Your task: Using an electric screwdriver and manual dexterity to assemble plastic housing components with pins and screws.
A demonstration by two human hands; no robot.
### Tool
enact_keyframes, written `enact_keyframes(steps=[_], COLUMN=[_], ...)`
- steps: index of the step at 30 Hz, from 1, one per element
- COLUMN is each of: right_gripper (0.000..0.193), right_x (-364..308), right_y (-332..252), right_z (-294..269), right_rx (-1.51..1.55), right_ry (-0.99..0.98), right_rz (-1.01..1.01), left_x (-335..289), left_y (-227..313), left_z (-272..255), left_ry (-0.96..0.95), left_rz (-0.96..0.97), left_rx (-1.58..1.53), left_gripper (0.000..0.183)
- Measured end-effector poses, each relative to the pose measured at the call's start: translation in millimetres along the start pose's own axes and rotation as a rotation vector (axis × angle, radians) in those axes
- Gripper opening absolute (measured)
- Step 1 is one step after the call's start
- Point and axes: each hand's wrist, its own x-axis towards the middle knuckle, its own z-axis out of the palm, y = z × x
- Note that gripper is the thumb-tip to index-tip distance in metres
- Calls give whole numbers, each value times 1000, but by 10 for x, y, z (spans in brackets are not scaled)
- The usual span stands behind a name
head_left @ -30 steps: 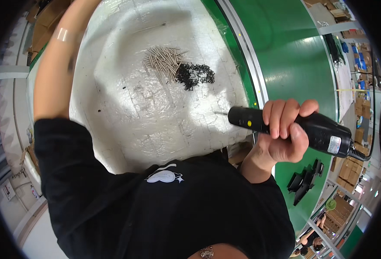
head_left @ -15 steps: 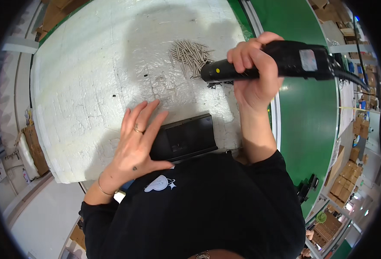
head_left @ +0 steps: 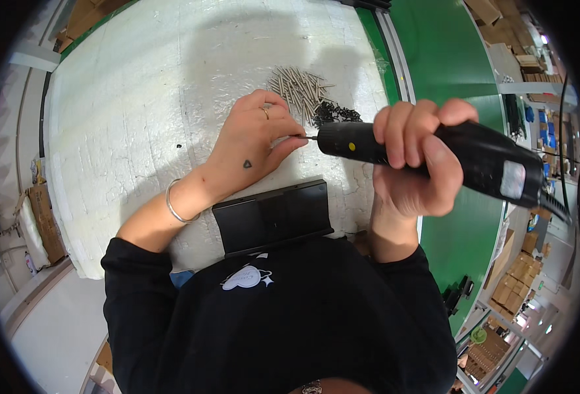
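Note:
My right hand [head_left: 418, 164] is wrapped round a black electric screwdriver [head_left: 500, 154], held nearly level with its bit pointing left. At the bit's tip, my left hand [head_left: 254, 134] pinches thumb and fingers together; what sits between them is too small and hidden to make out. Just beyond the screwdriver's nose lies a heap of small black screws [head_left: 337, 114]. A pile of long silvery pins or screws [head_left: 298, 88] adjoins it. Close to my body rests a black channel-shaped part [head_left: 273, 217] with raised long edges, touched by neither hand.
A white, wrinkled foam-like mat [head_left: 119, 131] covers the work area. One small black bit [head_left: 179, 146] lies on it at left. To the right runs a green surface [head_left: 444, 65] behind a metal rail [head_left: 395, 39], with black parts [head_left: 459, 294] near its front. The screwdriver's cord [head_left: 556, 207] trails right.
My left hand has left the black part, moved up and right, and closed into a pinch at the bit. The screwdriver has shifted right and slightly nearer, uncovering the black screws.

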Motion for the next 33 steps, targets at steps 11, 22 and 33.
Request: enact_keyframes(steps=[11, 22, 33], right_gripper=[34, 31, 31], right_x=[-15, -55, -243], right_y=[-266, -294, -247], right_z=[-15, 105, 8], right_rx=[-7, -162, -29], right_ry=[-191, -606, -328], right_rz=[-41, -72, -105], left_x=[-24, -172, -212], left_y=[219, 249, 140], left_z=[-59, -65, -41], left_ry=[110, 39, -44], left_rz=[-40, 72, 8], left_rx=[-168, -123, -417], left_gripper=[13, 19, 20])
